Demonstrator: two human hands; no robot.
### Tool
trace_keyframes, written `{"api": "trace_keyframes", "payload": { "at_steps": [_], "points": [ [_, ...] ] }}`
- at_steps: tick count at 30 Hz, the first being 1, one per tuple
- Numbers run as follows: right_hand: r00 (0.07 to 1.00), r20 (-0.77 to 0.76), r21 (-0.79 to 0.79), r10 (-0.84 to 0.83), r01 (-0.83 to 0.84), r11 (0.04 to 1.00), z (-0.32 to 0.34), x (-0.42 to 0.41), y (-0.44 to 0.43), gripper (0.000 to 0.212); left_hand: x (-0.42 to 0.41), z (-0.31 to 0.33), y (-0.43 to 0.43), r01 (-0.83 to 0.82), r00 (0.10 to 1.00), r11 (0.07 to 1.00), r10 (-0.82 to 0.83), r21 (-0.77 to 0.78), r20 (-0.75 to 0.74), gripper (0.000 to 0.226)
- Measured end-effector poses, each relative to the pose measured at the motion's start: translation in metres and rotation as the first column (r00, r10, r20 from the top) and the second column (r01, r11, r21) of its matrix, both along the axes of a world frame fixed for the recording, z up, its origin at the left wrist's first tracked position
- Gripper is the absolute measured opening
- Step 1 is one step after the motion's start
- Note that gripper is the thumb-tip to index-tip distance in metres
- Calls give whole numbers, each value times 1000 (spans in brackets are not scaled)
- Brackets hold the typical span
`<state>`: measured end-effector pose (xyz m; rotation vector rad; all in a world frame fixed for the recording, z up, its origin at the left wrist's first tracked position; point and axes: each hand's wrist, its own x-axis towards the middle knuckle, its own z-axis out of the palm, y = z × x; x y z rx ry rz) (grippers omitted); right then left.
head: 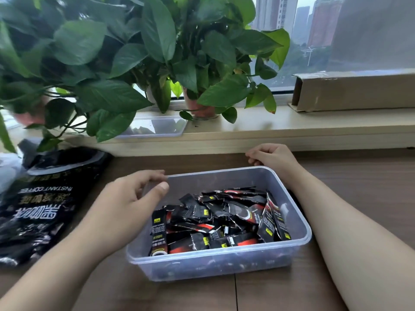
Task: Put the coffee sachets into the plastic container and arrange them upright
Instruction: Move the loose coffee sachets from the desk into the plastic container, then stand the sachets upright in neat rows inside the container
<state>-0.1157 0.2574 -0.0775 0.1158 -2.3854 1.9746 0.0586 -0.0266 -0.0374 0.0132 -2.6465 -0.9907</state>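
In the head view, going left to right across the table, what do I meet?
Black coffee bag → left hand → plastic container holding the coffee sachets. The right hand lies behind the container's far right corner, overlapping it, so it is left out.

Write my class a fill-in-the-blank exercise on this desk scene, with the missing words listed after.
1. The coffee sachets in the plastic container are mainly black and ____.
2. The big coffee bag lies to the container's ____.
3. Most sachets lie jumbled, not yet arranged ____.
4. Leafy ____ stand in pots on the windowsill.
Missing words: red, left, upright, plants.
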Motion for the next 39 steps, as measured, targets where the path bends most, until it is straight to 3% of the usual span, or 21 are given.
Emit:
{"api": "trace_keyframes", "payload": {
  "at_steps": [7,13,21,25,34,39],
  "points": [
    [1000,-21,31,3,-2,1000,14,20,-4,13,-2,-14,-1,65,996,983,-75,171,48,31],
    [998,-25,-147,-53,49,988,25,44,3,15,-4,-17,-6,102,990,971,-120,216,69,44],
    [977,39,-328,211,-187,926,30,96,11,25,-4,-15,-2,85,988,966,-112,243,102,44],
    [985,1,-209,174,-170,963,27,112,5,27,-3,-12,0,89,989,968,-113,234,92,42],
    [997,-11,-106,76,-77,991,24,146,11,39,10,-12,0,105,989,982,-119,155,85,32],
    [998,-32,165,56,-50,985,37,157,11,33,17,-5,1,133,983,986,-145,104,112,31]
  ]
}}
